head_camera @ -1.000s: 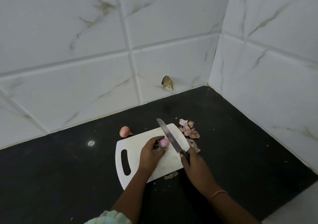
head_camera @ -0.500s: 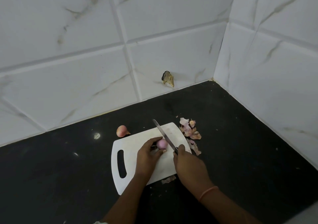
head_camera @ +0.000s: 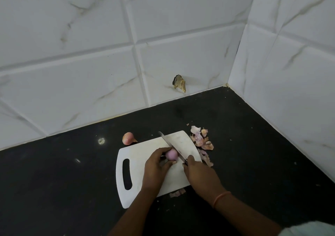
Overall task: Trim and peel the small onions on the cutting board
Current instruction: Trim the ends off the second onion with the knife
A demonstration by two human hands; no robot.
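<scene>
Left hand (head_camera: 155,165) pinching a small pink onion (head_camera: 171,154) on the white cutting board (head_camera: 137,154), right hand (head_camera: 198,172) gripping a knife (head_camera: 172,146) against it, second onion (head_camera: 128,138) on the black counter (head_camera: 253,154) beside the board

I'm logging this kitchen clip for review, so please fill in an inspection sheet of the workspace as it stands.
Surface: dark countertop, speckled with crumbs.
Job's things: white cutting board; peeled onion on it; unpeeled onion off the board, behind it; knife blade at the peeled onion.
Clutter: onion skins right of the board; one scrap at its near edge.
Grippers: left hand holds the peeled onion; right hand grips the knife.
Cables: nothing seen.
Surroundings: white marbled wall tiles; brown scrap stuck on the wall.
</scene>
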